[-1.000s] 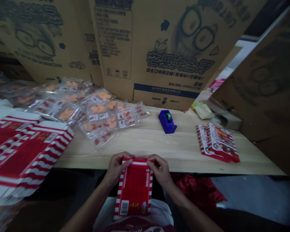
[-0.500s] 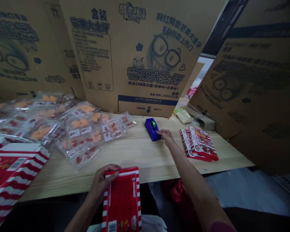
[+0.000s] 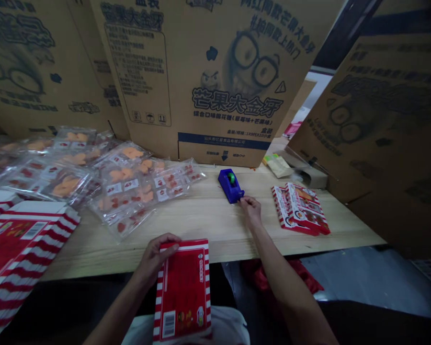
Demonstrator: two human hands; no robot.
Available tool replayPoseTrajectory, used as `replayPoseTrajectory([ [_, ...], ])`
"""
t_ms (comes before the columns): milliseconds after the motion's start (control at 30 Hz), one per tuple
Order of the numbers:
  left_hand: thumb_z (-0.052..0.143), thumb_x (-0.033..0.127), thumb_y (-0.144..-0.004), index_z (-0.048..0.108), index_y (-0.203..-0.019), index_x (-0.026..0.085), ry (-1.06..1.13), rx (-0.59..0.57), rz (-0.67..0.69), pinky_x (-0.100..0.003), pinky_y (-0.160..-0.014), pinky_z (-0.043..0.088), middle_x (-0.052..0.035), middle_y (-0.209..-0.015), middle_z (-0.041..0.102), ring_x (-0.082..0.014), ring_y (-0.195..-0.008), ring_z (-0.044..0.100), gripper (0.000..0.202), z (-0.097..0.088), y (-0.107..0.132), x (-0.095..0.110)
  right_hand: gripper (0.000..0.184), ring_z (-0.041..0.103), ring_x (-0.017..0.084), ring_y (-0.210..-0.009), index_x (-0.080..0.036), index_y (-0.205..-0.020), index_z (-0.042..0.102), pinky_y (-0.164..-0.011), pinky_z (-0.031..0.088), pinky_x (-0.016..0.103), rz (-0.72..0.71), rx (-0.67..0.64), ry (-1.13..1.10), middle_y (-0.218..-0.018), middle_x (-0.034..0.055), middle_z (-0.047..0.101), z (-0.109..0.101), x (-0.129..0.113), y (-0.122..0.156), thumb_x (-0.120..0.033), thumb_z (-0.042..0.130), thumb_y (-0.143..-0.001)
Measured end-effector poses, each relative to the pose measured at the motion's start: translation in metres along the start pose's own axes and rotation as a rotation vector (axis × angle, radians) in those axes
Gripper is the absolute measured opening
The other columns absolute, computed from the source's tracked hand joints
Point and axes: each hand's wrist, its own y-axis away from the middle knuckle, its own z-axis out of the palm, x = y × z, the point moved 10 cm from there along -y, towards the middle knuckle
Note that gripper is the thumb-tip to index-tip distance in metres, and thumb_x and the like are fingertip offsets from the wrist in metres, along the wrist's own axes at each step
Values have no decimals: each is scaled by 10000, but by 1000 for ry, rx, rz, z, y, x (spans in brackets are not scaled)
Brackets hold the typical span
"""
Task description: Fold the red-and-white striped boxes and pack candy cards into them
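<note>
My left hand (image 3: 162, 250) grips the top left corner of a flat red box (image 3: 184, 292) with striped edges, thumb on its face. The box is tilted over my lap, in front of the table edge. At the front end of a blue tape dispenser (image 3: 231, 186), my right hand (image 3: 250, 210) is closed in a pinch on the end of the tape. The strip itself is too thin to make out clearly. A green roll (image 3: 231, 178) sits inside the dispenser, which stands on the wooden table (image 3: 201, 218).
Clear bags of orange and red candy (image 3: 125, 179) are heaped on the left. Striped red boxes (image 3: 25, 239) are stacked at the near left. Two packed red boxes (image 3: 301, 208) lie on the right. Large cardboard cartons (image 3: 215, 86) line the back.
My right hand has shifted slightly toward me at the dispenser's front end. The left hand still holds the red box. The view has tilted down a little.
</note>
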Motion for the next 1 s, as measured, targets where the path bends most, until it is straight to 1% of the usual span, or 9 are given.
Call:
replayPoseTrajectory([
  [100,771,315,-682,676,-796,155,-3,-13,10,-223,-609,454,-12,-761,658,-133,-644,592,218,3,-1,1,371,483,148,-675,-203,-601,503,-773,491,386,43,49,-23,-650,-18,487,-9,2,2,-535,669,-580],
  [233,759,314,-686,657,-789,158,32,-52,-16,-224,-602,447,-7,-746,662,-133,-629,592,213,8,-3,-5,365,520,161,-681,-188,-613,562,-714,510,367,135,-125,-43,-673,-3,532,12,-19,21,-514,723,-578],
  [300,747,319,-695,639,-799,162,42,-76,-14,-219,-596,435,4,-732,654,-129,-620,585,217,12,-4,-6,332,551,169,-709,-172,-643,618,-691,507,338,142,-423,-7,-728,17,582,54,-46,41,-478,744,-610],
  [433,727,315,-711,619,-816,154,18,-128,4,-210,-581,400,13,-703,631,-113,-590,552,221,23,-7,-2,258,539,135,-712,-152,-683,644,-676,441,258,-79,-1325,234,-753,4,589,161,-105,125,-399,680,-747],
  [533,716,307,-716,623,-801,146,-2,-150,47,-215,-598,390,5,-720,628,-115,-612,544,204,29,-6,5,225,493,108,-635,-146,-676,627,-606,378,225,-253,-1627,445,-673,-27,550,198,-118,162,-341,644,-786],
  [700,709,304,-721,623,-775,148,-53,-119,113,-228,-640,401,-2,-732,620,-131,-661,545,186,25,-1,14,249,436,110,-580,-157,-606,588,-551,284,234,-448,-1495,843,-590,-33,516,215,-106,164,-321,755,-688],
  [800,715,334,-729,603,-773,159,-82,-102,143,-232,-656,411,-4,-752,620,-139,-684,550,213,23,4,19,289,441,118,-590,-163,-645,592,-554,284,238,-426,-1371,835,-604,-26,531,210,-104,156,-367,796,-643],
  [867,714,348,-735,599,-777,160,-110,-110,154,-232,-648,410,-8,-758,613,-141,-688,544,224,25,8,23,328,450,110,-572,-165,-703,597,-538,300,226,-241,-1405,688,-605,-37,541,206,-96,154,-408,804,-628],
  [1000,698,364,-754,617,-813,160,-184,-168,187,-229,-622,390,-9,-754,587,-140,-685,517,228,34,20,35,399,436,78,-504,-149,-673,584,-497,315,199,377,-1597,253,-557,-64,520,191,-64,177,-491,782,-615],
])
